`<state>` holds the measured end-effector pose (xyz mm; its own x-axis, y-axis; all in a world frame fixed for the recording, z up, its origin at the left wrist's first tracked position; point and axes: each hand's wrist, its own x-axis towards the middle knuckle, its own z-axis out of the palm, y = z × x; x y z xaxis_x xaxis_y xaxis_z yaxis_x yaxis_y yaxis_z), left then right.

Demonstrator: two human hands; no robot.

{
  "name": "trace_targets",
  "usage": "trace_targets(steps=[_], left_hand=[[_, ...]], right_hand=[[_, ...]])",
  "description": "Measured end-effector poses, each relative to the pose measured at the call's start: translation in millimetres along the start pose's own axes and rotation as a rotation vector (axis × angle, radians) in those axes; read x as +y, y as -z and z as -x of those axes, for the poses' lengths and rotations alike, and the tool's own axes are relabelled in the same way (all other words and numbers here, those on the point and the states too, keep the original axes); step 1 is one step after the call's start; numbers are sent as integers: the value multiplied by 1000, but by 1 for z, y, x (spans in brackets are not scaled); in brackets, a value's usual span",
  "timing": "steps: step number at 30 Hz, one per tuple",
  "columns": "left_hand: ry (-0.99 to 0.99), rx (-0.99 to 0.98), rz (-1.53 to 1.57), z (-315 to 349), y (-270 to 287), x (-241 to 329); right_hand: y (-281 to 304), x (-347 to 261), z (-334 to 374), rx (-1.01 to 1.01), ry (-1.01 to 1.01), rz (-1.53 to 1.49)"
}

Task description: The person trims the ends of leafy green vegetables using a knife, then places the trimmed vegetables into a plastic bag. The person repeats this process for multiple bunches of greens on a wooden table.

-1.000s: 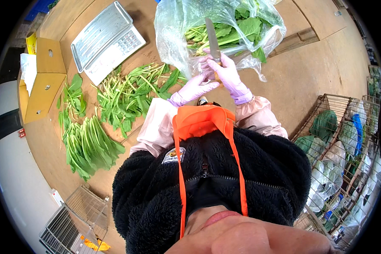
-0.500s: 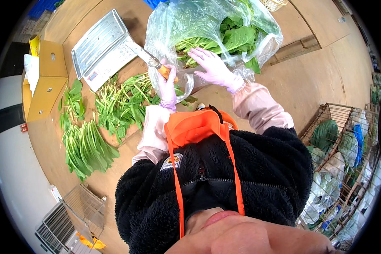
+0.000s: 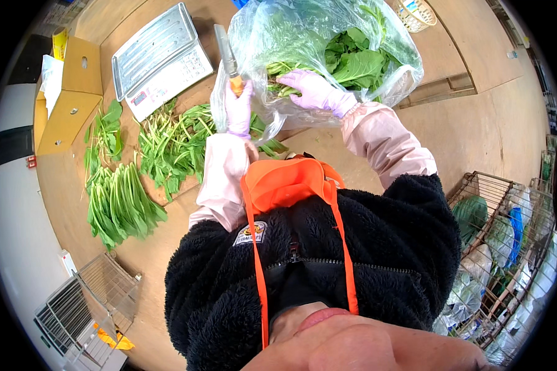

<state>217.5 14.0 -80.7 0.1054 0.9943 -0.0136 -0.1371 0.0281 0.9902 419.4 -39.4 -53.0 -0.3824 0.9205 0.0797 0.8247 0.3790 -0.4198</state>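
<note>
My left hand (image 3: 238, 106), in a pale pink glove, is closed around the orange-brown handle of a knife (image 3: 228, 54), its blade pointing away from me. This hand is beside the opening of a large clear plastic bag (image 3: 278, 37). Leafy greens (image 3: 360, 65) lie inside the bag, with their stems toward the left. My right hand (image 3: 314, 91), gloved alike, reaches in at the near edge of the bag, its fingers curled over the stems. Loose greens (image 3: 176, 139) are spread on the table by my left forearm, and a neat bunch of greens (image 3: 122, 207) lies farther left.
A digital scale (image 3: 164, 59) with a metal tray stands at the back left, beside a yellow cardboard box (image 3: 74, 93). A small woven basket (image 3: 418, 17) sits behind the bag. Wire crates holding bagged vegetables (image 3: 492, 241) are at the right; a wire rack (image 3: 108, 290) is at the lower left.
My right hand has gone from spread fingers to curled fingers on the stems. The knife in my left hand has swung more upright, its tip now away from the scale.
</note>
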Motion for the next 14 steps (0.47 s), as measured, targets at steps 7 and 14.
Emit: trace_targets(steps=[7,14], left_hand=[[-105,97,-502,1,-28,-20],[82,103,70,0,8,-42]], right_hand=[[2,-3,5,31,36,135],[9,17,-12,69,-88,56]])
